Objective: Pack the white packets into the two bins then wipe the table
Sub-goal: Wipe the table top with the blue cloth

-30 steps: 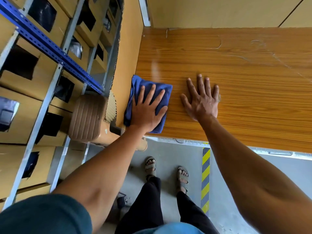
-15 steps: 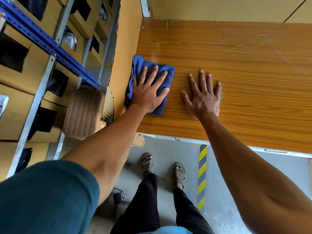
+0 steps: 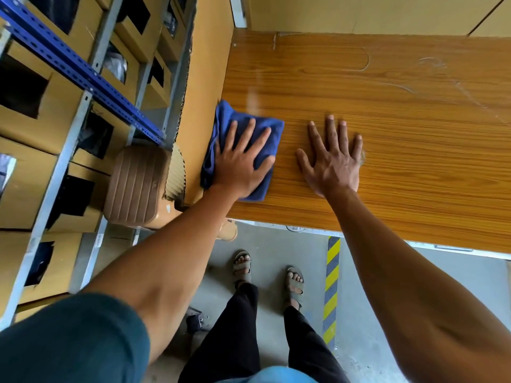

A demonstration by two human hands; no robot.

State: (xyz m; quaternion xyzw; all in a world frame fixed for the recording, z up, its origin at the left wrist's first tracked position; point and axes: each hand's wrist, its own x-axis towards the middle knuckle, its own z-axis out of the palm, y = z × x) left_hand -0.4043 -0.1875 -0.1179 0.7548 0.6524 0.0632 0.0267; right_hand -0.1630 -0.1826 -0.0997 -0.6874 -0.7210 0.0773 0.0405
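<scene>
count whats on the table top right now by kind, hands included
blue cloth: 1, at the table's left edge
hands: 2, left hand pressed flat on the cloth, right hand flat on the bare wooden table
white packets: 0 in view
bins: 0 on the table top
total: 3

Cloth (image 3: 250, 128) lies at the bench's (image 3: 401, 111) left edge under the left hand (image 3: 240, 164), right hand (image 3: 333, 161) flat on the bench just beside it, shelving (image 3: 83, 87) left of the bench.

Grey concrete floor (image 3: 414, 286) — shelving (image 3: 69, 150) left
</scene>
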